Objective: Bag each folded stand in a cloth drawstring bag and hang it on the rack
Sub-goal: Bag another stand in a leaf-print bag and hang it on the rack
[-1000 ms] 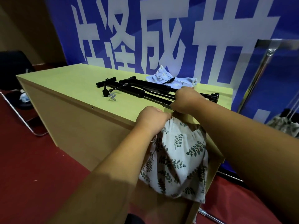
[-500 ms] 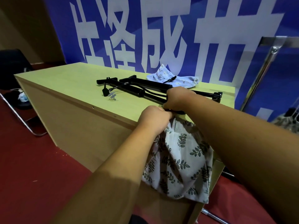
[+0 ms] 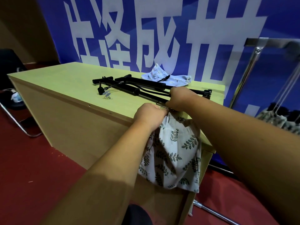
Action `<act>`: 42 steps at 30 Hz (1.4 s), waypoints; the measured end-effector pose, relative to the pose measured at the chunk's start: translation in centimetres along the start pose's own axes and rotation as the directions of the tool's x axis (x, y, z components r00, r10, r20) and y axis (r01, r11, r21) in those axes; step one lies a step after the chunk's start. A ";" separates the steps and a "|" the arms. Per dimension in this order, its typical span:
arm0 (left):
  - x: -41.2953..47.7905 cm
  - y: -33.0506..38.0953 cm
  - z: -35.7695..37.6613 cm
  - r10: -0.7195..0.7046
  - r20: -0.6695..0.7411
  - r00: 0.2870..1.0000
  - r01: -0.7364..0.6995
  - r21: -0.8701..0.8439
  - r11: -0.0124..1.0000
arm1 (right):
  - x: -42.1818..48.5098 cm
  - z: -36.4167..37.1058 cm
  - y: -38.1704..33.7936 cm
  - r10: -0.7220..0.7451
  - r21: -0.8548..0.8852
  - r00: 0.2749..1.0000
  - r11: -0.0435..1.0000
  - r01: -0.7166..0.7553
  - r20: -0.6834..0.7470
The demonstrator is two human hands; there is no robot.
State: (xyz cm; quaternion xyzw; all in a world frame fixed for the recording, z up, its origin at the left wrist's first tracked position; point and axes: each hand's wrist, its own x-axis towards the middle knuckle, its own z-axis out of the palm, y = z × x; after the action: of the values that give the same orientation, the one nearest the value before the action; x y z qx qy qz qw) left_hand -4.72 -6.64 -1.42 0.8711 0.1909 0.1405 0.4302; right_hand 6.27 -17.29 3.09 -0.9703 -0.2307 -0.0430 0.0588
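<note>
Left hand (image 3: 151, 116): fingers curled, gripping the gathered mouth of the leaf bag (image 3: 175, 151). Right hand (image 3: 181, 99): fingers curled round the rods of the black stand (image 3: 135, 91), just beyond the left knuckles and against the bag mouth. The hands cover the stand's end, so it cannot be told whether it sits inside the mouth. The bag body hangs below both hands, over the table (image 3: 56, 88) edge. The stand runs leftward from the right fingers, flat on the tabletop. Second stand (image 3: 139, 82) lies just beyond it, and a blue bag (image 3: 165, 77) lies beyond that. Well right of the hands stands the rack (image 3: 267, 42), with filled bags (image 3: 272, 119) hanging.
</note>
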 end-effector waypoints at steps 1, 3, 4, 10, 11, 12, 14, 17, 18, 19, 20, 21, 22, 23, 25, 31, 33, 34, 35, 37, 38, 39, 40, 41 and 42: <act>-0.2 0.1 0.0 0.003 0.002 1.000 -0.003 0.002 1.000 | -0.5 -0.1 0.4 0.010 0.016 1.000 1.000 -0.010 -0.001; -0.8 0.4 0.0 0.014 0.005 1.000 -0.014 0.004 1.000 | -1.7 -0.1 1.1 0.029 0.058 1.000 0.998 -0.029 0.000; -1.4 0.7 0.0 0.026 0.009 1.000 -0.026 0.015 1.000 | -2.6 -0.3 1.6 0.039 0.080 0.999 0.996 -0.038 -0.006; -5.4 3.3 0.6 0.138 0.226 0.964 -0.124 -0.074 0.989 | -8.3 -0.7 3.8 0.077 0.214 0.994 0.975 -0.059 -0.078; -6.1 3.7 0.7 0.149 0.268 0.952 -0.130 -0.087 0.988 | -9.4 -0.6 4.4 0.077 0.253 0.991 0.966 -0.047 -0.107; -6.9 4.0 1.0 0.156 0.310 0.938 -0.136 -0.086 0.987 | -10.6 -0.3 5.2 0.073 0.305 0.989 0.952 -0.031 -0.129; -8.3 4.4 1.8 0.183 0.412 0.892 -0.161 -0.089 0.983 | -13.8 0.3 6.9 0.076 0.460 0.987 0.888 -0.002 -0.141; -9.7 4.5 3.2 0.241 0.481 0.843 -0.196 -0.142 0.970 | -17.7 1.3 9.6 0.139 0.677 0.977 0.736 0.008 -0.164; -10.2 4.6 3.6 0.250 0.492 0.834 -0.182 -0.183 0.966 | -18.7 1.7 10.4 0.159 0.724 0.974 0.690 0.007 -0.161; -10.9 4.8 4.2 0.256 0.508 0.822 -0.169 -0.211 0.963 | -19.8 2.2 11.4 0.180 0.759 0.972 0.651 -0.004 -0.150; -11.6 5.2 5.0 0.266 0.516 0.814 -0.175 -0.220 0.960 | -21.0 2.8 12.4 0.206 0.784 0.969 0.621 -0.022 -0.135; -12.3 5.6 5.5 0.287 0.505 0.814 -0.219 -0.190 0.957 | -22.0 3.3 13.2 0.230 0.801 0.966 0.597 -0.047 -0.115; -12.9 6.1 6.1 0.315 0.476 0.821 -0.299 -0.110 0.948 | -23.0 3.9 14.0 0.255 0.820 0.963 0.567 -0.079 -0.084; -13.5 6.5 6.6 0.352 0.440 0.826 -0.388 -0.008 0.921 | -23.8 4.7 14.8 0.269 0.843 0.962 0.528 -0.104 -0.050; -14.7 7.2 8.0 0.423 0.405 0.810 -0.518 0.157 0.841 | -25.2 6.3 16.3 0.277 0.857 0.961 0.494 -0.145 0.003; -17.1 5.1 14.9 0.313 0.493 0.812 -0.517 0.357 0.778 | -28.3 11.6 19.8 0.184 0.857 0.968 0.458 -0.236 0.168; -17.3 3.3 17.1 0.233 0.521 0.821 -0.438 0.314 0.842 | -28.8 13.7 20.7 0.149 0.706 0.974 0.671 -0.225 0.168; -17.4 2.3 17.9 0.197 0.531 0.824 -0.398 0.294 0.869 | -29.0 14.9 21.1 0.154 0.614 0.974 0.757 -0.225 0.167; -17.3 1.4 18.8 0.172 0.540 0.824 -0.376 0.294 0.879 | -29.2 16.2 21.5 0.176 0.566 0.971 0.790 -0.237 0.161; -17.3 0.1 20.2 0.139 0.555 0.820 -0.364 0.320 0.875 | -29.6 18.4 22.1 0.229 0.563 0.964 0.783 -0.264 0.134; -17.3 -0.3 20.8 0.122 0.560 0.819 -0.357 0.332 0.873 | -29.7 19.1 22.2 0.244 0.563 0.961 0.780 -0.274 0.129; -17.3 -0.6 21.3 0.112 0.566 0.817 -0.357 0.343 0.869 | -29.7 19.7 22.4 0.253 0.559 0.958 0.779 -0.285 0.136; -17.2 -1.0 21.8 0.102 0.573 0.813 -0.358 0.354 0.864 | -29.5 20.3 22.6 0.262 0.557 0.954 0.775 -0.299 0.149; -17.1 -1.4 22.4 0.091 0.576 0.813 -0.352 0.361 0.864 | -29.4 20.7 22.7 0.271 0.556 0.949 0.770 -0.314 0.160; -17.1 -1.8 22.7 0.083 0.575 0.814 -0.343 0.360 0.868 | -29.2 21.0 22.8 0.276 0.555 0.948 0.769 -0.317 0.160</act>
State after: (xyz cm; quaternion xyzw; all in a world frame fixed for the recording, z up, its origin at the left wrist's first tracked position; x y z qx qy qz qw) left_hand -10.96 -29.22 -17.64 0.9656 -0.0134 -0.1106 0.2349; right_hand -8.19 -47.59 -23.04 -0.9322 -0.0788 0.0716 0.3459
